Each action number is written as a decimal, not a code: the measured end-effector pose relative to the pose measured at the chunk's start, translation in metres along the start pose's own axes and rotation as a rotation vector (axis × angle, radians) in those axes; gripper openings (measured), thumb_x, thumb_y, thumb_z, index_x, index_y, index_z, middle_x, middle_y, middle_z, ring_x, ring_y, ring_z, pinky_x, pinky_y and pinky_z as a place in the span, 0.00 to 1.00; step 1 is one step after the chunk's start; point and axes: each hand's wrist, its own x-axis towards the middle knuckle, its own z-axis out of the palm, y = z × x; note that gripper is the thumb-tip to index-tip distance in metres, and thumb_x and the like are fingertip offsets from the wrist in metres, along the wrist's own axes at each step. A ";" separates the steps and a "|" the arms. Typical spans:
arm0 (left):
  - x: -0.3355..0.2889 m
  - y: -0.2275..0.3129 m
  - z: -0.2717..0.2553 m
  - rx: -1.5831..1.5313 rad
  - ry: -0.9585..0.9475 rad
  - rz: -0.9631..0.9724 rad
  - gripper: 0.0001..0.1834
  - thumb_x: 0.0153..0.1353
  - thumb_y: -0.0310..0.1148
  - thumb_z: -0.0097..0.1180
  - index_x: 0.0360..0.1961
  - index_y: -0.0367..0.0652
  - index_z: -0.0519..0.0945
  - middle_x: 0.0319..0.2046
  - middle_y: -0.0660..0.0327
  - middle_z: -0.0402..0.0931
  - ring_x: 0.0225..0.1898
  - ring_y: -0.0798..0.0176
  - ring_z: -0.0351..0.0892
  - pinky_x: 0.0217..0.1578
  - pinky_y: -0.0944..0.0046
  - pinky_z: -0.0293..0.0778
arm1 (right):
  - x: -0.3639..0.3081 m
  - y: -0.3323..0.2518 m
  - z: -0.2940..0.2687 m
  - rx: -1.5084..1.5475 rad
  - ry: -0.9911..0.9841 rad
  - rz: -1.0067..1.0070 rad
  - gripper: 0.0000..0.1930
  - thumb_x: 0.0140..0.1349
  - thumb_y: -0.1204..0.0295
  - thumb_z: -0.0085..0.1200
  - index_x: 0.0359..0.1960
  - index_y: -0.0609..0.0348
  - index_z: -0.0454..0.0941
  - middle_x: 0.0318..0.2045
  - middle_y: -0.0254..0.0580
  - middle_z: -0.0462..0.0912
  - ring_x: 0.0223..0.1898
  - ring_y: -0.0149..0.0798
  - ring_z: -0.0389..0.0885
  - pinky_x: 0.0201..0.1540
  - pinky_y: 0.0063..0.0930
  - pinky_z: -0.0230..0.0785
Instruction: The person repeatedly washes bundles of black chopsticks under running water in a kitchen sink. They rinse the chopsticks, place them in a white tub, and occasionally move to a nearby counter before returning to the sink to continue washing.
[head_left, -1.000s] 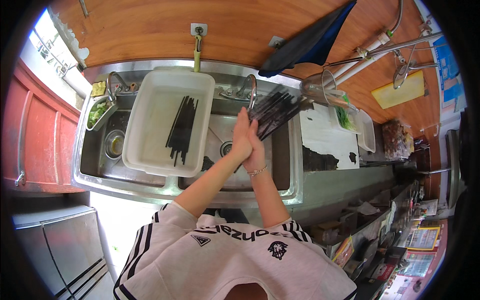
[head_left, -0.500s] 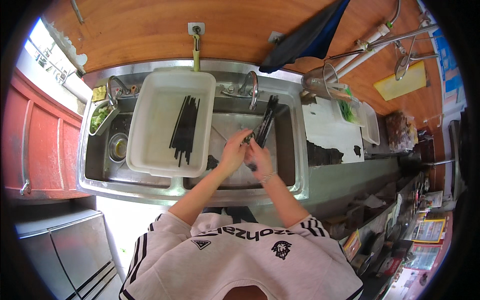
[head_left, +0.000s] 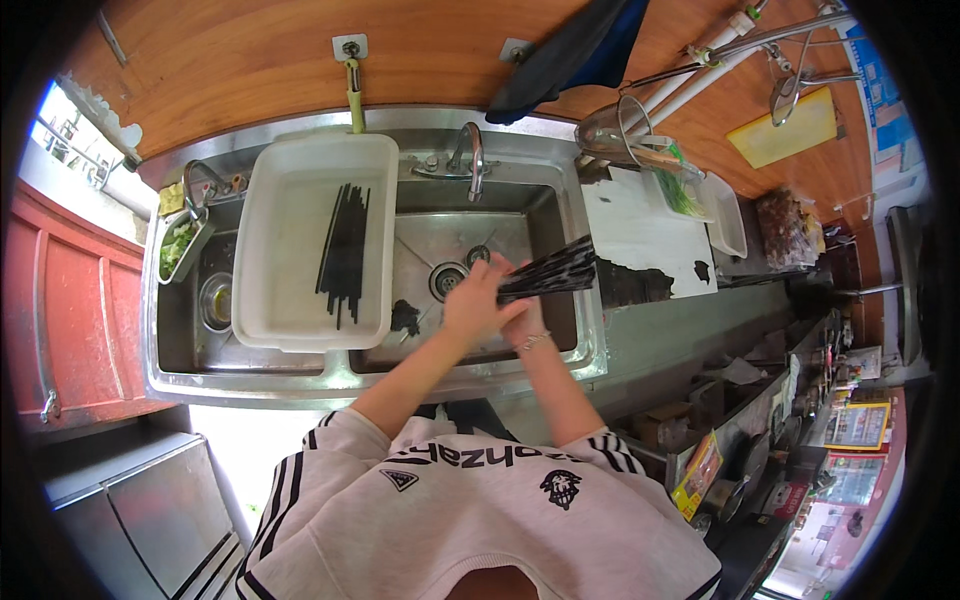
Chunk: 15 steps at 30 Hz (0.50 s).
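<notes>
A wet bundle of black chopsticks (head_left: 550, 273) lies slantwise over the right sink basin, its far end pointing right and slightly away from me. My left hand (head_left: 474, 303) is closed at the bundle's left end. Below that end, my right hand (head_left: 522, 322) is wrapped round the sticks, with some fingers hidden. Beside them on the left, more black chopsticks (head_left: 344, 250) lie in a large white plastic tub (head_left: 384, 310). A dark crumpled scrap (head_left: 405, 318) sits on the basin floor near my left forearm.
Behind the right basin (head_left: 415, 230) stands a curved faucet (head_left: 474, 165). A drain (head_left: 447, 282) shows left of my hands. Green scraps fill a small strainer box (head_left: 182, 250) at far left. A white board with dark worn patches (head_left: 640, 225) lies right of the sink.
The chopstick bundle has swung from pointing away from me to lying almost sideways, toward the right. My hands have turned with it, and the drain has come into sight.
</notes>
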 end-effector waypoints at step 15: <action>0.021 -0.024 0.013 -0.953 0.305 -0.071 0.30 0.69 0.39 0.32 0.68 0.34 0.48 0.69 0.47 0.45 0.70 0.49 0.41 0.67 0.61 0.40 | 0.010 0.027 0.065 0.057 -0.161 -0.033 0.24 0.70 0.57 0.33 0.66 0.49 0.57 0.64 0.28 0.61 0.63 0.30 0.61 0.64 0.27 0.51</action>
